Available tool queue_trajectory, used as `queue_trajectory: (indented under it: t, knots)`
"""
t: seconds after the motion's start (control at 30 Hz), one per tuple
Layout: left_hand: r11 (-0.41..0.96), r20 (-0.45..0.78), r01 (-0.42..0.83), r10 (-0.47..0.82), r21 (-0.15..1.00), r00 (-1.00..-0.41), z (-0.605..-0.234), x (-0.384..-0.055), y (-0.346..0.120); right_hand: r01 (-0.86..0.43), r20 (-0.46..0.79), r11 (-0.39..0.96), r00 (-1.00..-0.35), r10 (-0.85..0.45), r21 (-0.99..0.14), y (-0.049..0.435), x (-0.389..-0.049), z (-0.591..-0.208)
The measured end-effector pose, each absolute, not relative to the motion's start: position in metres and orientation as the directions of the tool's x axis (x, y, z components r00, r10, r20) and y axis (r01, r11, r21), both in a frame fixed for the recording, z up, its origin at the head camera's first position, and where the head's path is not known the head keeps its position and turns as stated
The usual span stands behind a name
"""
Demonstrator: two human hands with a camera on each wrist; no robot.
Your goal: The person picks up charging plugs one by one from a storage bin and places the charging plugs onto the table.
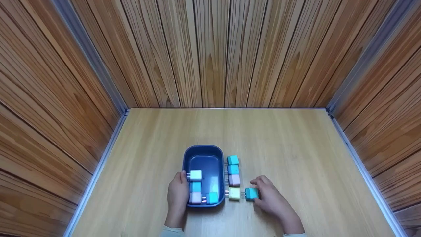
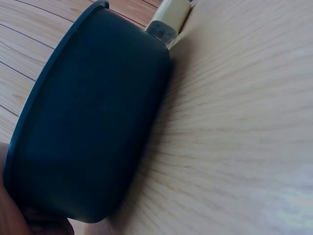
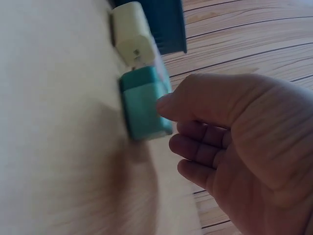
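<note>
A dark blue plastic tray (image 1: 203, 149) stands on the table. My left hand (image 1: 177, 192) grips its left rim, thumb on top; in the left wrist view the fingers lie at the lower end of the tray wall (image 2: 93, 112). Over on the right, my right hand (image 1: 271, 199) has thumb and forefinger at the sides of a teal plug charger (image 1: 251, 194), prongs pointing left. The right wrist view shows the thumb against this charger (image 3: 145, 105); the forefinger is mostly hidden. A pale yellow charger (image 1: 234, 194) lies between it and the tray.
Inside the tray are a white charger (image 1: 196, 175), a blue one (image 1: 196, 186), a lilac one (image 1: 195, 197) and a turquoise one (image 1: 212, 197). Along its right side lie teal (image 1: 233, 160), blue (image 1: 233, 170) and lilac (image 1: 234, 180) chargers. Wood-plank walls (image 1: 210, 52) enclose the table.
</note>
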State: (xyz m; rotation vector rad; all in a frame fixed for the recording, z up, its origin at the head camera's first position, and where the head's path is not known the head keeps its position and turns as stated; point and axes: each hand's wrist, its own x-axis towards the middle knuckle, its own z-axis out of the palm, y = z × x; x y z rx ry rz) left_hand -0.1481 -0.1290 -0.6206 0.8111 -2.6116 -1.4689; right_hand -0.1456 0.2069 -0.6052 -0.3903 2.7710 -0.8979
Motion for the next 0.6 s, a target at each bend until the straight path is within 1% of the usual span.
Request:
queue_trajectory:
  t: [0.3, 0.6]
  knots:
    - [0.415, -0.226, -0.435, -0.463, 0.799, -0.857, -0.619, -0.149, -0.129, -0.22, -0.051, 0.775, -0.95, -0.309, -0.593, 0.194, -0.147, -0.584]
    - [0.396, -0.244, -0.441, -0.456, 0.806, -0.856, -0.62, -0.148, -0.129, -0.283, -0.002, 0.744, -0.934, -0.357, -0.606, 0.171, -0.151, -0.572]
